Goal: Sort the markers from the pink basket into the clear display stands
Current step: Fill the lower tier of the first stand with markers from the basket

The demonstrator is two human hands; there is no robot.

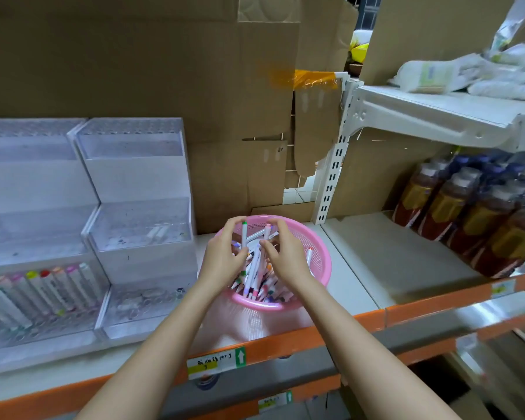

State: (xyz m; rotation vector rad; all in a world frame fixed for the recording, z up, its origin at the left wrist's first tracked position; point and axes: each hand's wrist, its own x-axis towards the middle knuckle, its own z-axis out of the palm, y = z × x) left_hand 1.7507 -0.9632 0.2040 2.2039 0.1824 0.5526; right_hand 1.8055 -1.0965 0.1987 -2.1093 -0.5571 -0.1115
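The pink basket is a round plastic tub with a smooth, thick rim and a fine mesh wall. It stands on the white shelf, close to the shelf's orange front edge. Inside it lies a loose heap of markers, slim white barrels with caps of many colours, crossing one another at all angles.

Both hands are over the basket. The left hand has its fingers curled round a green-capped marker, held upright above the heap. The right hand pinches a pink-tipped marker between thumb and curled fingers, just beside the green-capped one.

Left of the basket stand two clear display stands of hard transparent plastic. Each is stepped in three tiers, with white fronts and tops pierced by rows of round holes. The nearer stand is just beside the basket, and its middle tier holds something pale, too blurred to tell what. The farther stand carries in its lowest tier a row of thicker white markers with green, pink, yellow, red and orange caps, leaning back.

Right of the basket and well apart from it are shrink-wrapped bottles of dark reddish liquid with yellow labels. Behind the basket rise flat sheets of brown cardboard. Above it to the right, an upper metal shelf bears soft white plastic packs.
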